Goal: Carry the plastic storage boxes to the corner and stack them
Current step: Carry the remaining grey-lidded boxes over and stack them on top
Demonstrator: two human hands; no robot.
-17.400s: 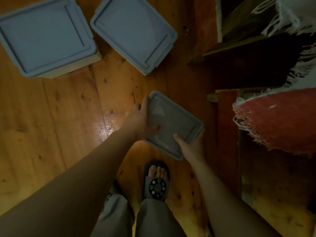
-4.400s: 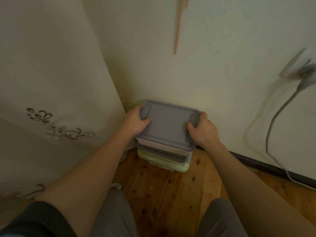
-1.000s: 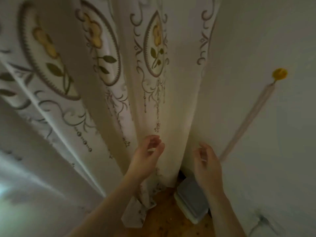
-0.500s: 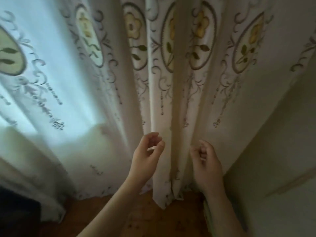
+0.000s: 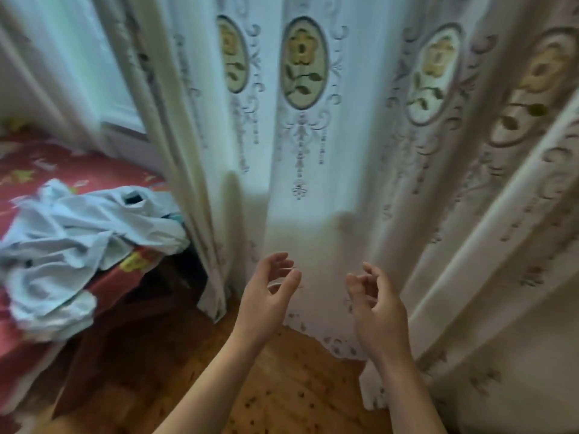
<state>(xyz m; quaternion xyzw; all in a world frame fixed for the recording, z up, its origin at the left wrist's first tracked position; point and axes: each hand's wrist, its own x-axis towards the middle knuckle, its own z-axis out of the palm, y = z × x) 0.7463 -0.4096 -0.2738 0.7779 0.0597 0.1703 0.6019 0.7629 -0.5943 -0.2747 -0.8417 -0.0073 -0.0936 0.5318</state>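
Observation:
No storage box is in view at this moment. My left hand is raised in front of a white embroidered curtain, fingers loosely curled and holding nothing. My right hand hangs beside it at the same height, also loosely curled and empty. Neither hand touches the curtain as far as I can tell.
The curtain falls to a wooden floor and fills the centre and right. At the left stands a bed with a red patterned cover and a heap of pale blue cloth on it. Behind the bed is a window.
My view has swung left: the wall and the stacked boxes have left the frame, and the bed has come in. Both hands stay raised and empty, loosely curled.

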